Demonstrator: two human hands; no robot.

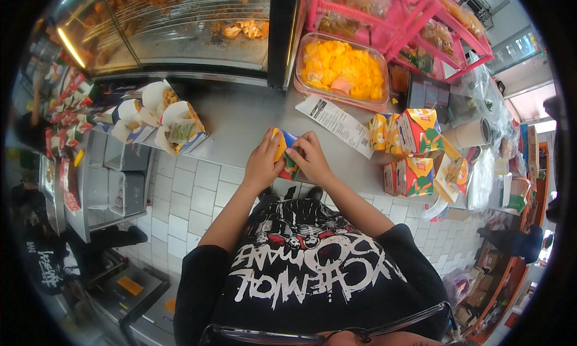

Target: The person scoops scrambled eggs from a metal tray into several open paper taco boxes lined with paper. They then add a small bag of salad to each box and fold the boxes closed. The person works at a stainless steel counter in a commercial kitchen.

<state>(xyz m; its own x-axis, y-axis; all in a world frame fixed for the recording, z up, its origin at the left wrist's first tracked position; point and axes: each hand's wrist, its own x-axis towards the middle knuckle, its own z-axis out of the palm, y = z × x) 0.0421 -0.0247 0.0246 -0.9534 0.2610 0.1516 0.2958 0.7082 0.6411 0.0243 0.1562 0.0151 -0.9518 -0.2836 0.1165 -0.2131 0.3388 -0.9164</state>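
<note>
My left hand [262, 161] and my right hand [313, 158] are closed around a small folded cardboard food box [288, 143] in yellow, blue and red. They hold it at the near edge of the steel counter [234, 111]. The fingers of both hands press on its sides and top, hiding part of it. Right of my hands, a long printed receipt [334, 121] lies slantwise. Beyond it are closed colourful boxes [417, 129], with more boxes [410, 176] nearer. To the left stand several open boxes [180, 122] with food inside.
A glass-fronted warmer [180, 42] with fried food stands behind the counter. A clear tub [299, 62] of yellow food sits beside pink baskets [415, 21]. Grey bins [127, 192] are at left. A paper cup [472, 133] lies at right. Other people are at both sides.
</note>
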